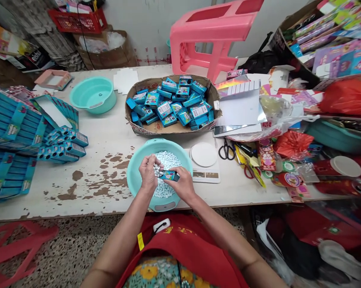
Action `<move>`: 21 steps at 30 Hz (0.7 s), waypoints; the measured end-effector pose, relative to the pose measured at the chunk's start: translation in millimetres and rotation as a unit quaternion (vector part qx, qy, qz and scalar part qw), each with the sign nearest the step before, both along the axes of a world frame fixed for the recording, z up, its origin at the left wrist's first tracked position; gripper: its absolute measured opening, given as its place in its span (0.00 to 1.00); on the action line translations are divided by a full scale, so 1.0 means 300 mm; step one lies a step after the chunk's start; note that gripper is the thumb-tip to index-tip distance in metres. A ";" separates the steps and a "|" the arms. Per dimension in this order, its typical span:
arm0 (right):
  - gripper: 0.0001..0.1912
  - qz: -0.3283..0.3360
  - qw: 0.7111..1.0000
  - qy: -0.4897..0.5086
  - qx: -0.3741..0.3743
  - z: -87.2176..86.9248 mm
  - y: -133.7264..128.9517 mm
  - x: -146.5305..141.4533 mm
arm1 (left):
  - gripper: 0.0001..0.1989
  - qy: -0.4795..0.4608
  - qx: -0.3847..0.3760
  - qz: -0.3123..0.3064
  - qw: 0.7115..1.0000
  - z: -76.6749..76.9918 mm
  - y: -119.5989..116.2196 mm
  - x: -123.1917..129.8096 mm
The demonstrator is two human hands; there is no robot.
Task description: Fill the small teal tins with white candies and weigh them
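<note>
In the middle of the table's near side stands a turquoise basin (pixel 135 160) partly filled with small pale-blue candies (pixel 165 191). My left hand (pixel 149 171) is over it, fingers curled round some of these candies. Beside it, my right hand (pixel 182 183) grips a small blue candy box (pixel 169 175), which lies on its side with one end toward the left hand. Candies show between the left fingers and that end of the box. Behind the basin, a cut-down cardboard box (pixel 165 127) holds many similar blue candy boxes (pixel 177 106).
A white kitchen scale (pixel 204 156) sits right of the basin, then black-handled scissors (pixel 226 151). Stacked blue cartons (pixel 11 138) fill the left side. A second turquoise basin (pixel 92 96) stands behind. A pink plastic stool (pixel 210 36) and cluttered packaging (pixel 288 100) occupy the back and right.
</note>
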State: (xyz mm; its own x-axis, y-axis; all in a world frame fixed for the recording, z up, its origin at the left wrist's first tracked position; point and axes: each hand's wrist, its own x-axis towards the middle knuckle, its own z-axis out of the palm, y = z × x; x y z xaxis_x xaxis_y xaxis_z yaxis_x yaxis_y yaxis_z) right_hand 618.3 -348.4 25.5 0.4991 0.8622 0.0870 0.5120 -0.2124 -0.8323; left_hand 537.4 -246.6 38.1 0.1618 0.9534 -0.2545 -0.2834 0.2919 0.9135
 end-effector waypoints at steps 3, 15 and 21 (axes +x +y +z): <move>0.16 -0.007 1.000 0.013 0.006 -0.001 -0.001 0.007 | 0.15 -0.003 0.003 -0.009 1.000 0.011 -0.004 0.007; 0.17 -0.021 0.997 0.060 0.053 0.008 0.003 -0.009 | 0.20 -0.004 0.058 -0.016 0.998 0.077 -0.027 0.002; 0.16 -0.023 0.998 0.052 0.031 -0.032 0.030 0.005 | 0.17 0.031 0.033 0.004 0.999 0.023 -0.017 0.028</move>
